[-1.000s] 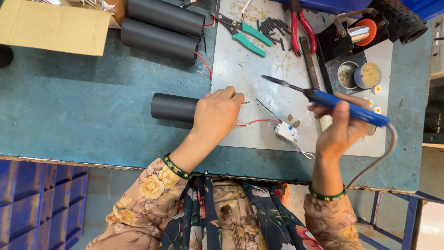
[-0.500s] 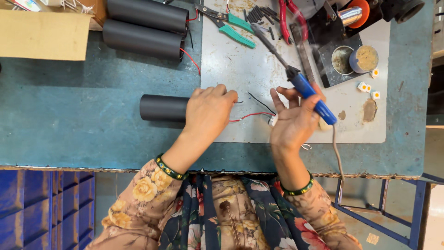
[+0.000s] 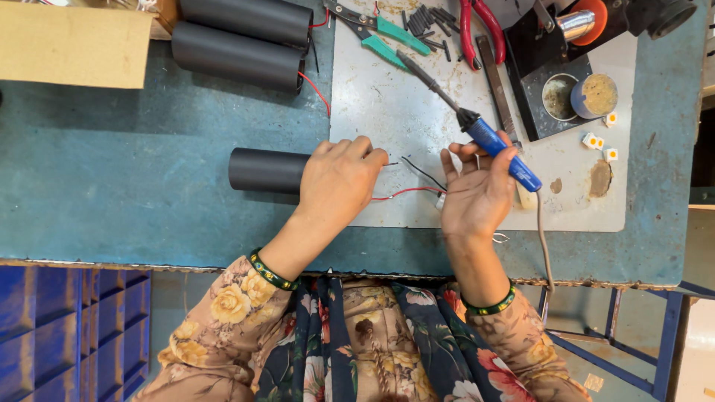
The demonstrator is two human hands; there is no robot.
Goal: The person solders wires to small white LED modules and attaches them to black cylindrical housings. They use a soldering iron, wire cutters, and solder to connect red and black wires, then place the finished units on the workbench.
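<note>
Grip of the left hand (image 3: pixel 339 182) closes on the right end of a black tube (image 3: pixel 268 170), whose long axis runs left to right across the blue bench (image 3: pixel 112 186). Right hand (image 3: pixel 477 195), just right of it, grasps a blue-handled soldering iron (image 3: pixel 500 149), tip pointing far-left. Red and black wires (image 3: pixel 406 190) lie between both hands, nearer the right.

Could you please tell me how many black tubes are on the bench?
3. Two tubes lie stacked at top left; the third tube lies mid-bench under the left hand. More may lie out of frame.
</note>
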